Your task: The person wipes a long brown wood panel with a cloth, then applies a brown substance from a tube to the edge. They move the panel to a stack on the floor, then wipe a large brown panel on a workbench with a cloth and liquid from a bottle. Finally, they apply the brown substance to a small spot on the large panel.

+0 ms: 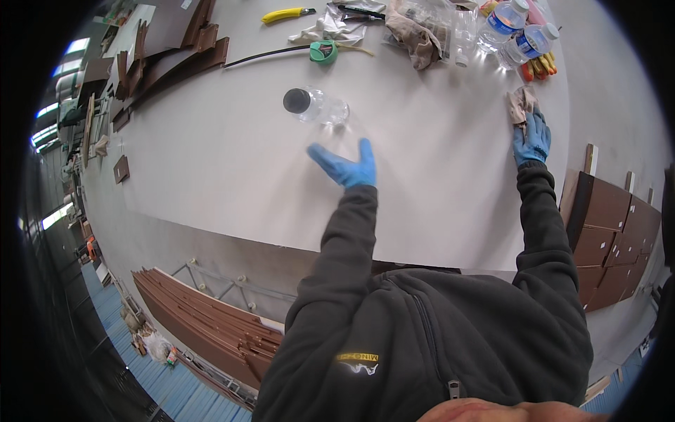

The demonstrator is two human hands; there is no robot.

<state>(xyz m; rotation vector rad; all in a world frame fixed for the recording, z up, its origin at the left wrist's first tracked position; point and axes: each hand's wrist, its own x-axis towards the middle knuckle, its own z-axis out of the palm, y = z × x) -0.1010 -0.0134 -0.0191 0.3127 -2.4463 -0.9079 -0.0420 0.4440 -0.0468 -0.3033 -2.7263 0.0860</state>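
Observation:
My left hand [344, 166], in a blue glove, hovers over the white tabletop [429, 176] with thumb and fingers spread and nothing between them. Just beyond its fingertips is a clear plastic bottle [325, 107] with a black cap; I cannot tell whether it stands or lies. Close to the table's right edge, my blue-gloved right hand [532, 142] is on a crumpled beige rag [522, 103]. Its fingers press together over the rag, and part of the cloth sticks out past them.
A green tape measure [323, 52], a yellow utility knife [287, 15], a brownish cloth [416, 32] and water bottles [529, 45] lie or stand along the far side. Brown metal profiles [176, 60] occupy the far left. Brown panels [610, 239] stand beyond the right edge.

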